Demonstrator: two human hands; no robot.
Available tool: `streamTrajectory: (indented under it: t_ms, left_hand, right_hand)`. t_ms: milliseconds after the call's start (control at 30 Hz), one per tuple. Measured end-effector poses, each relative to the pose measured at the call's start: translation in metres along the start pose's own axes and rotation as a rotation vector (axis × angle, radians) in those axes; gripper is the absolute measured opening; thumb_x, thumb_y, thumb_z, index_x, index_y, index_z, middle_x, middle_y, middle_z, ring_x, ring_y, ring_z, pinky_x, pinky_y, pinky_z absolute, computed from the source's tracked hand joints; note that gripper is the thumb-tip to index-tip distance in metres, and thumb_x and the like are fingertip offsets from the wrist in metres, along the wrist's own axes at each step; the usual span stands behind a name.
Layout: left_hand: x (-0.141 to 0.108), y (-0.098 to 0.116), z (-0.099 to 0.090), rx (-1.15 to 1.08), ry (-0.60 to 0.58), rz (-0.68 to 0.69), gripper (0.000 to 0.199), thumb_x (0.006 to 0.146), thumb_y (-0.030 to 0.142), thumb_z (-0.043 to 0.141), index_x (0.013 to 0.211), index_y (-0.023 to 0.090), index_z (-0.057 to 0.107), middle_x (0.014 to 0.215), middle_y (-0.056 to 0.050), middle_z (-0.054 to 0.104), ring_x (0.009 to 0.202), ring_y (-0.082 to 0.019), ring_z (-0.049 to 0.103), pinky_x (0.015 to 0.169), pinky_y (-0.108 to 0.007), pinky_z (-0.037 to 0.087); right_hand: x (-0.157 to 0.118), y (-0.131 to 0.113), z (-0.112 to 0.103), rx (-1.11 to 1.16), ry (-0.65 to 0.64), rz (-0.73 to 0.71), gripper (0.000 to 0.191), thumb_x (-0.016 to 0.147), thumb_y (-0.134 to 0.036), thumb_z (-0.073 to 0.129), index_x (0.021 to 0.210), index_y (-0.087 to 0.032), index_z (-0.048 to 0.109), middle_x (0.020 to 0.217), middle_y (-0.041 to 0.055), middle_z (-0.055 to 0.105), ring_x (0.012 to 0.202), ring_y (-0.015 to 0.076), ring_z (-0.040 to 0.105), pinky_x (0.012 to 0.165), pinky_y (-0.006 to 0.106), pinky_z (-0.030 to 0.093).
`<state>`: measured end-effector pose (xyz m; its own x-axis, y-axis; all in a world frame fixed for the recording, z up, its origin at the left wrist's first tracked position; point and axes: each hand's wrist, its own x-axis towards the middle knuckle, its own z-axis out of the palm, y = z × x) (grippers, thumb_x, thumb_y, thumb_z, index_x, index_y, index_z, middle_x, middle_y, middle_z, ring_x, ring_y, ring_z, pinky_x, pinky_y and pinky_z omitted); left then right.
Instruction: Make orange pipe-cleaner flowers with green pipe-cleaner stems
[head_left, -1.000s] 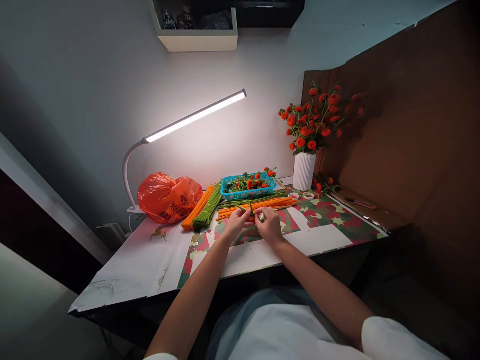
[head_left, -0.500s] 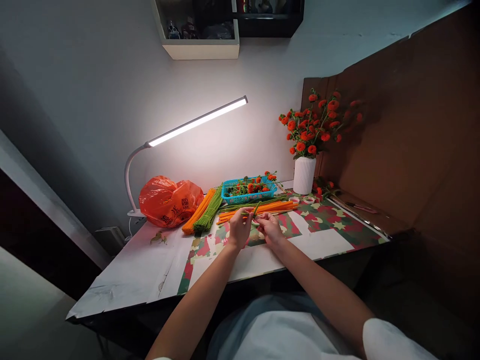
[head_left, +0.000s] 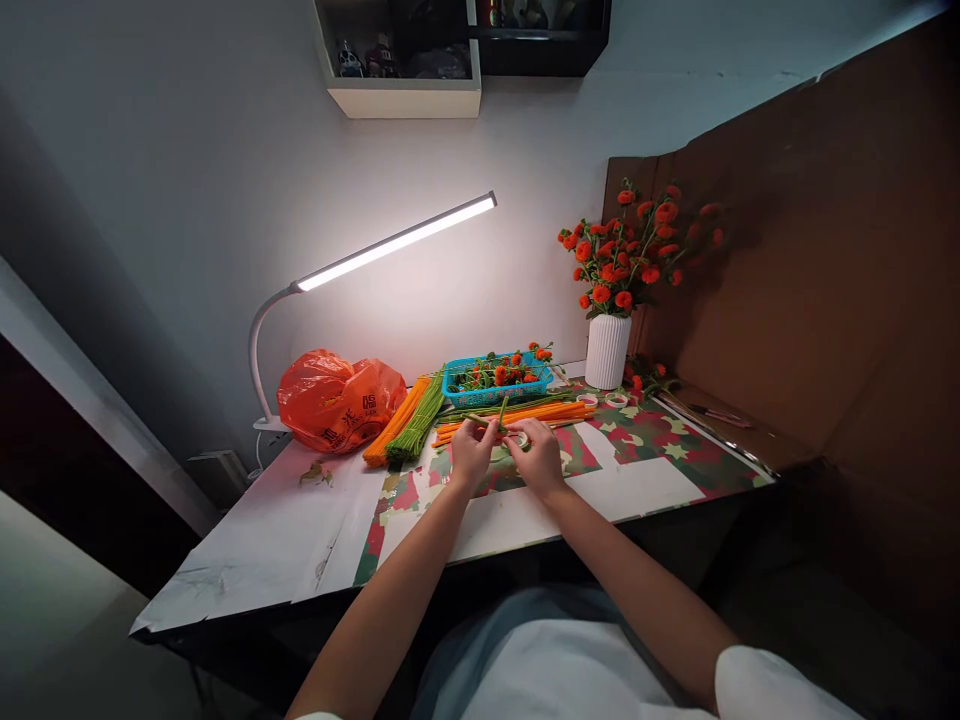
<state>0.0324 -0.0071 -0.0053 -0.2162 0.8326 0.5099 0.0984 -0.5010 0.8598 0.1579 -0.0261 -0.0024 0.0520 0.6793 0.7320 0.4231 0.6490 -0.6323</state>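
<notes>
My left hand (head_left: 471, 458) is closed, its fingertips pinching a green fuzzy pipe-cleaner stem (head_left: 502, 412) that stands up above them. Close beside it, my right hand (head_left: 540, 460) is closed around a small ring-shaped roll of tape (head_left: 522, 439), with its thumb and fingertips near the stem. The exact contact between the fingertips is too small to make out. Just beyond both hands lie loose orange pipe cleaners (head_left: 559, 411), with green ones behind them.
A blue basket (head_left: 495, 396) holds orange flowers with green stems. Bundles of orange (head_left: 397, 425) and green pipe cleaners (head_left: 420, 425) lie left of it, beside an orange plastic bag (head_left: 337, 405). A white vase (head_left: 608, 352) of flowers stands right. A lit lamp (head_left: 397, 242) hangs above.
The green stem has turned more upright. My right hand has turned and shifted slightly, so the tape roll shows more plainly between the hands.
</notes>
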Motion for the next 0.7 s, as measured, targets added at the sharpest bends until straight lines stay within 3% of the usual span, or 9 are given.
streamTrajectory:
  t_ms: [200,333,400,500,600,700]
  left_hand:
    - [0.0,-0.004,-0.002,0.081,-0.034,-0.015,0.028,0.075,0.043,0.064,0.074,0.017,0.058,0.065,-0.004,0.066,0.056,-0.018,0.066,0.05,-0.026,0.05]
    - [-0.004,-0.001,-0.001,0.24,0.008,0.095,0.023,0.08,0.039,0.061,0.071,0.018,0.057,0.063,-0.003,0.065,0.056,-0.017,0.065,0.051,-0.025,0.049]
    - [-0.006,0.004,0.001,0.322,0.031,0.199,0.018,0.082,0.034,0.058,0.075,0.018,0.059,0.066,-0.003,0.066,0.057,-0.015,0.064,0.054,-0.025,0.049]
    - [-0.009,0.01,0.005,0.396,0.027,0.383,0.012,0.086,0.026,0.052,0.083,0.018,0.06,0.082,-0.005,0.069,0.069,-0.015,0.065,0.061,-0.026,0.052]
    - [-0.01,0.013,0.005,0.436,-0.057,0.549,0.012,0.088,0.021,0.049,0.086,0.019,0.06,0.096,-0.008,0.068,0.089,-0.017,0.065,0.075,-0.03,0.054]
    - [-0.009,0.013,0.0,0.441,-0.193,0.63,0.014,0.087,0.018,0.048,0.082,0.021,0.061,0.102,-0.008,0.068,0.098,-0.018,0.064,0.087,-0.034,0.052]
  right_hand:
    - [-0.001,0.002,0.0,-0.19,-0.038,-0.079,0.012,0.082,-0.019,0.056,0.081,-0.021,0.069,0.08,0.0056,0.065,0.077,0.0219,0.052,0.072,0.034,0.041]
    - [0.0,0.0,0.007,-0.086,-0.025,0.011,0.014,0.08,-0.022,0.055,0.069,-0.02,0.064,0.074,0.005,0.06,0.074,0.0201,0.051,0.07,0.033,0.04]
    - [0.002,0.001,0.012,0.087,-0.005,0.15,0.014,0.077,-0.024,0.057,0.064,-0.019,0.06,0.071,0.0033,0.058,0.069,0.0176,0.051,0.066,0.031,0.04]
    - [0.005,0.005,0.015,0.483,-0.046,0.517,0.015,0.073,-0.03,0.063,0.065,-0.018,0.058,0.062,-0.0007,0.054,0.057,0.0128,0.046,0.055,0.026,0.037]
    - [0.01,0.008,0.006,0.923,-0.283,0.885,0.017,0.073,-0.029,0.066,0.067,-0.019,0.054,0.054,-0.0043,0.047,0.047,0.0093,0.038,0.044,0.02,0.027]
    - [0.014,0.009,-0.005,1.209,-0.498,1.065,0.016,0.075,-0.021,0.064,0.066,-0.018,0.051,0.052,-0.0042,0.046,0.044,0.0078,0.035,0.041,0.018,0.023]
